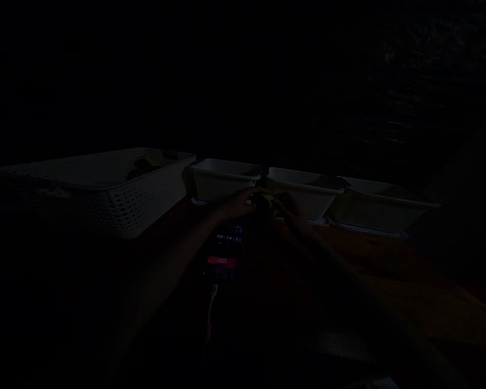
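Left hand [243, 202], right hand [288, 207]: mid-handling, at small yellowish object [269, 198]; cannot tell whether clamped.
White perforated basket [146, 201]: yellowish contents [153, 161] remaining.

A small yellowish object [269, 199] shows between left grip [243, 201] and right grip [290, 209]; leftward, a whitish rectangular plastic basket [156, 194] is patterned with holes. Beyond are whitish plastic tubs [319, 202]; nearer, a black phone [229, 249] with white digits [227, 237], red bar [222, 263] and white cable [211, 307].

Left fingers [259, 190] and right fingers [281, 204] at a yellowish item [269, 198], tubs [316, 202] near
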The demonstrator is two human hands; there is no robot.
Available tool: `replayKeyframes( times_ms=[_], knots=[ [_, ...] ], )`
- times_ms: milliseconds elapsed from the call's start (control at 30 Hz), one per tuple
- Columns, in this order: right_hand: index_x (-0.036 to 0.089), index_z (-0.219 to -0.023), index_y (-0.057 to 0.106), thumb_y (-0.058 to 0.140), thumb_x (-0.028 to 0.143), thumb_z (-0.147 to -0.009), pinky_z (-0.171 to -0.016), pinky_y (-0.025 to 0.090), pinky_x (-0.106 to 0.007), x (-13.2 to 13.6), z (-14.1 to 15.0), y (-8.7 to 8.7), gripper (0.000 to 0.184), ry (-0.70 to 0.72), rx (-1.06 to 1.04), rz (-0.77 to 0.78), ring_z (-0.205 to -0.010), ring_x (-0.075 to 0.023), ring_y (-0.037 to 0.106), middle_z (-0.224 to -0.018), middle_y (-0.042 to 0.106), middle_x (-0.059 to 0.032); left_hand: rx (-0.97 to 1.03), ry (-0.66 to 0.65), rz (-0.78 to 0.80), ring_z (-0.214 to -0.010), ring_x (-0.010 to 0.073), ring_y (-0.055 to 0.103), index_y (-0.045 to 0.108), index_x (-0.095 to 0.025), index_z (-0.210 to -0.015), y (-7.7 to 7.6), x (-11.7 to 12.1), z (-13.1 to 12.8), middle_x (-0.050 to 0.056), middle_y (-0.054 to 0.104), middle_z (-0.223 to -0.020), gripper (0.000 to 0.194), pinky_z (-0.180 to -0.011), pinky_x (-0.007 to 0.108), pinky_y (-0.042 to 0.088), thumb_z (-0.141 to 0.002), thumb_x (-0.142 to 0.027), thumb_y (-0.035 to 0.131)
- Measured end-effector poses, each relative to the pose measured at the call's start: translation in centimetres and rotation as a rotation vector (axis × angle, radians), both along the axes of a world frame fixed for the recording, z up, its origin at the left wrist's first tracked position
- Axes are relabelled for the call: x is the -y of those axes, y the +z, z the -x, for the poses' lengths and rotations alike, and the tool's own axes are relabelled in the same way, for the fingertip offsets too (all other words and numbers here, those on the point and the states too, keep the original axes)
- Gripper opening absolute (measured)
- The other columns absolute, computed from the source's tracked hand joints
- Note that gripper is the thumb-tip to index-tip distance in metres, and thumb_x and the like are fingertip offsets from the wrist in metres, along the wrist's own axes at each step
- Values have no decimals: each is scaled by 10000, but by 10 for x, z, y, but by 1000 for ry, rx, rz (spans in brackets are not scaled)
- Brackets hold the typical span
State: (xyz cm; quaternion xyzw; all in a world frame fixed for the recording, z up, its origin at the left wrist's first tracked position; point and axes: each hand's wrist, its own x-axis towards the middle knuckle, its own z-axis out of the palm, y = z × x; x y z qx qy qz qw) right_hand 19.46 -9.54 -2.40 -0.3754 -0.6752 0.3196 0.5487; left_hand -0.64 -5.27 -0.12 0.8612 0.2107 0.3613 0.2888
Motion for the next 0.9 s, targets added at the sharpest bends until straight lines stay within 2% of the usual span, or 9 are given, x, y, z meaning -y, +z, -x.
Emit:
replayKeyframes(
  times_ms=[100, 233, 333, 433, 667, 800, 900],
  knots=[
    [231, -1063, 508, 603, 516, -774, -747, 515, -258, 2, 2, -1, 417, 9, 12, -32, -939, -147, 590, -1127, 558, -44, 3, -38, 67, -1082, 191, 548, 495, -256, -1252, 0, -1, -1, 60, 553, -1238, 410, -924, 367, 430, -843, -239, 494],
    [254, -1166, 471, 596, 504, -788, -873, 499, -315, 4, 3, -2, 471, 56, 43, -5, -1082, -183, 562, -1272, 497, -58, 9, -55, 149, -1106, 205, 535, 523, -247, -1224, 5, 6, 0, 60, 557, -1228, 363, -924, 373, 430, -903, -365, 400],
    [249, -1187, 455, 578, 505, -803, -883, 501, -343, 3, 2, -4, 478, 82, 105, -5, -1077, -193, 571, -1253, 515, -65, -6, -31, 169, -1100, 220, 538, 503, -258, -1237, 6, 11, 0, 60, 557, -1226, 420, -909, 377, 436, -857, -436, 496],
    [229, -1201, 449, 538, 497, -834, -896, 494, -353, 0, -1, -7, 464, 65, 195, -35, -1064, -192, 579, -1209, 543, -76, -8, -3, 113, -1125, 230, 524, 497, -270, -1235, 5, 12, -1, 58, 534, -1262, 482, -918, 375, 430, -792, -429, 600],
    [246, -1244, 440, 577, 485, -802, -919, 489, -376, 4, -2, -4, 521, 125, 241, -70, -1107, -212, 557, -1252, 519, -94, -37, -5, 53, -1125, 225, 526, 501, -258, -1226, 4, 7, -1, 64, 549, -1243, 461, -950, 383, 410, -805, -427, 579],
    [241, -1259, 444, 646, 421, -758, -885, 503, -380, 7, -2, -3, 570, 167, 271, -44, -1102, -222, 553, -1259, 517, -100, -59, 8, 39, -1092, 223, 543, 496, -244, -1236, 5, 7, -1, 76, 556, -1222, 468, -915, 377, 434, -813, -434, 563],
    [198, -1239, 474, 657, 368, -769, -859, 509, -360, 8, -3, -4, 532, 176, 299, 0, -1056, -207, 566, -1223, 531, -109, -59, 5, 49, -1090, 220, 545, 492, -247, -1238, 5, 8, -1, 71, 557, -1216, 473, -910, 367, 439, -814, -443, 561]
  ],
)
